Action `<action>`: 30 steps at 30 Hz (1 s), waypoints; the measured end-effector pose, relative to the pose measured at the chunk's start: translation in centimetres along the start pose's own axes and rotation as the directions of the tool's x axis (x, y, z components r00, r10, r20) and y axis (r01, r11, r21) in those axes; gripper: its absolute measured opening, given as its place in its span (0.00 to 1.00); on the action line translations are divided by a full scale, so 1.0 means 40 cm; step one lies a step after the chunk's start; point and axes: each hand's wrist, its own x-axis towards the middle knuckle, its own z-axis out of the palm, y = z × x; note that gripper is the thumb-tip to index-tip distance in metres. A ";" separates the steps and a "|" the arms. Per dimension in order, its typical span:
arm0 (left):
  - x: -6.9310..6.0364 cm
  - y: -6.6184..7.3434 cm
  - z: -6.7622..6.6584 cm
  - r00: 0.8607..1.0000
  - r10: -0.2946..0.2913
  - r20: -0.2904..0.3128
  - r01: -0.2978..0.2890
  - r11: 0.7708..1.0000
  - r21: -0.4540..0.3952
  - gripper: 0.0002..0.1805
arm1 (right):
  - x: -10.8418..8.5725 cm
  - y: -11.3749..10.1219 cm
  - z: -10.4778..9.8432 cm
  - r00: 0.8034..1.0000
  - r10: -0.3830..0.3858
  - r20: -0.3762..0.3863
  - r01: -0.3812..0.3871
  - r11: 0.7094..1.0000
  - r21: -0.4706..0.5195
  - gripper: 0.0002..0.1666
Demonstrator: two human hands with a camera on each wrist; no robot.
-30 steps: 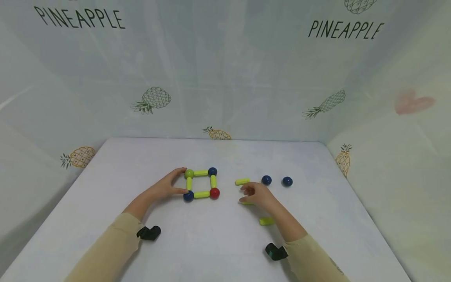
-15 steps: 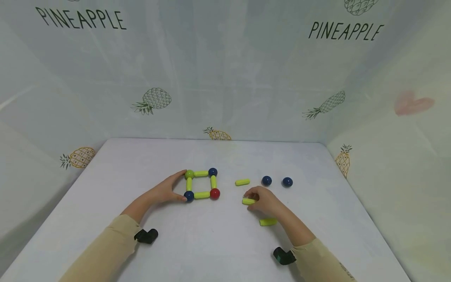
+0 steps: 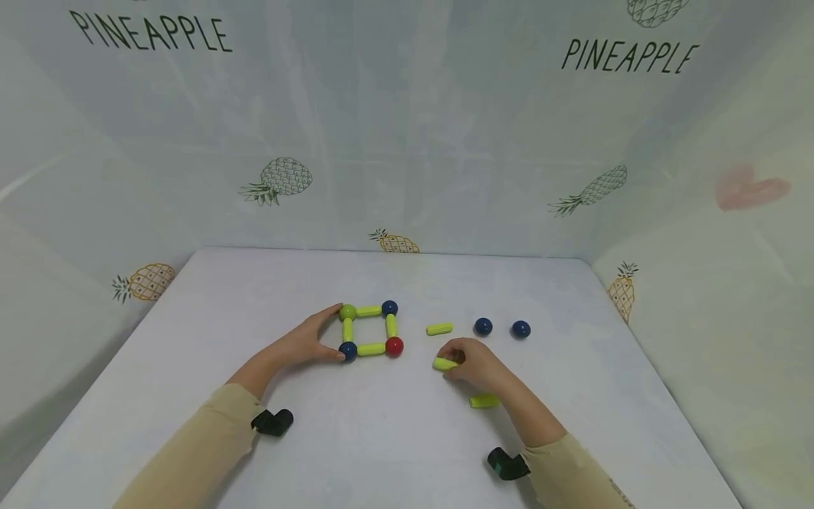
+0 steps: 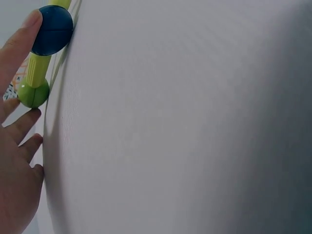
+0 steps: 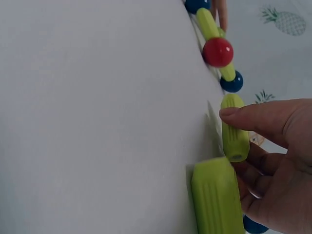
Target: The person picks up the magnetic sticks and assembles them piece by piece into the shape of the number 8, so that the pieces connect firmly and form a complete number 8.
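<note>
Green stick (image 3: 444, 363) in right fingers (image 3: 454, 344) shifted left; backdrop (image 3: 407, 141) reads "PINEAPPLE".

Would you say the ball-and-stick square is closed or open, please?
Closed: four sticks join its green ball, red ball and two blue balls.

Beige sleeves (image 3: 191, 452), black wrist cameras (image 3: 272, 423)

White tabletop (image 3: 381, 445), bearing a ball-cornered square of lime rods (image 3: 372, 349); at its three o'clock, a loose lime rod (image 3: 439, 329), then two navy balls (image 3: 483, 326); at its four o'clock, another lime rod (image 3: 483, 401).
</note>
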 end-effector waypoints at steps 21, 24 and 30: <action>0.077 0.036 0.044 0.998 -0.039 -0.050 0.041 0.998 0.051 0.61 | 0.024 -0.073 0.064 0.995 -0.097 -0.008 0.097 0.983 0.158 0.17; 0.081 0.037 0.053 0.997 -0.044 -0.064 0.047 0.997 0.059 0.61 | 0.032 -0.084 0.076 0.994 -0.105 0.010 0.101 0.977 0.188 0.17; 0.084 0.037 0.059 0.994 -0.060 -0.088 0.064 0.997 0.038 0.60 | 0.042 -0.106 0.096 0.996 -0.084 0.026 0.076 0.970 0.230 0.17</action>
